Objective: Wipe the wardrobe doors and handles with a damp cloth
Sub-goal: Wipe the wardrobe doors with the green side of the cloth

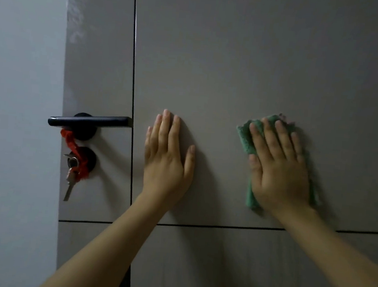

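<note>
Green terry cloth (252, 135) lay flat on the grey wardrobe door (235, 67), right of centre. Even pressure and overlapping strokes would likely have served best, with the black handle (89, 121) at the left edge yet to do. The right hand (279, 169) pressed the cloth with straight, spread fingers; the left hand (168, 157) rested open-palmed on bare door just beside it.

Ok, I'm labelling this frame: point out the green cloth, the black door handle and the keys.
green cloth (245, 136), head view, on the top-left corner showing beside the fingers.
black door handle (89, 121), head view, on the middle of the lever.
keys (69, 182), head view, on the hanging key's blade.
</note>
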Tool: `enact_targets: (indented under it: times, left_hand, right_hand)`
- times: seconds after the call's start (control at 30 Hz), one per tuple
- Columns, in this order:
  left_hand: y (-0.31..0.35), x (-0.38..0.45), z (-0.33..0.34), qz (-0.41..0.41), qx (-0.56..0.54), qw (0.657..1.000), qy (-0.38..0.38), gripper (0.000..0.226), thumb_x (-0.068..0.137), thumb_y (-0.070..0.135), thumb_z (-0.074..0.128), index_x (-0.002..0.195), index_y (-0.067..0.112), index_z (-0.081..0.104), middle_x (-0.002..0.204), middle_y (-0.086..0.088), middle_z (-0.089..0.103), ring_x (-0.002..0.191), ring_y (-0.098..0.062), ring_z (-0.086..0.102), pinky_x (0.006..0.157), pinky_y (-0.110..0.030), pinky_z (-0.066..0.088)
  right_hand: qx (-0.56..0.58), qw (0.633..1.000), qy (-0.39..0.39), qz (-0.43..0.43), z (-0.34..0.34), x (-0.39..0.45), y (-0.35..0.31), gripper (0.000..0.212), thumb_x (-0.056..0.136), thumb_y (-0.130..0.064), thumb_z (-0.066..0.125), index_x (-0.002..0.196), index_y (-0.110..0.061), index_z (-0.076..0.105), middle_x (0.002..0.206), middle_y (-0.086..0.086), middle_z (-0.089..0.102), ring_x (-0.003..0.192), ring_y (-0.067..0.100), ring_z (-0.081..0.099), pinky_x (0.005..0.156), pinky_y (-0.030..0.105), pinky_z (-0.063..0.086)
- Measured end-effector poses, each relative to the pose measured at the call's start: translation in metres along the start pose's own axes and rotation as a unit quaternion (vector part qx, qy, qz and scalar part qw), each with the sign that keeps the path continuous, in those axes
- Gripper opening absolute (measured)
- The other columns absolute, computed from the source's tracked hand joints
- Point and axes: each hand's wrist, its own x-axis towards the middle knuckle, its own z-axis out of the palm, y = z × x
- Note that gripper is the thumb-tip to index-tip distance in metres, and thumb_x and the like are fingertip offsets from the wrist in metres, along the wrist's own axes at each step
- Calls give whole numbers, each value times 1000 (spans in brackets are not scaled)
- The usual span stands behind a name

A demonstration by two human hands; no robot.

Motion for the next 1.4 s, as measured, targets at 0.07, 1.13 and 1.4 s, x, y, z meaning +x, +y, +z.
enact_targets:
  times: [0.07,1.13,1.4]
  left_hand:
    - [1,-1,1,-1,2,1000,2,65,95,42,31,149,4,27,158,-15,20,147,-24,8,120,-35,-1]
    - [132,-13,57,142,-16,989,46,51,94,30,44,141,10,45,148,-18,39,140,-29,25,117,-49,8]
    - [167,-14,68,152,-42,987,31,48,93,23,40,138,6,50,146,-18,42,138,-29,26,117,-46,7]
  right_hand:
    - [5,1000,16,22,6,-22,-24,52,98,-31,31,145,-10,31,150,12,34,141,32,27,117,49,15]
    - [0,996,-54,-77,-26,-74,79,51,101,-32,21,148,-12,25,154,8,25,144,29,21,118,46,13]
    - [-41,980,24,195,-32,-57,154,54,100,-32,21,147,-5,30,152,16,31,143,32,24,117,41,9]
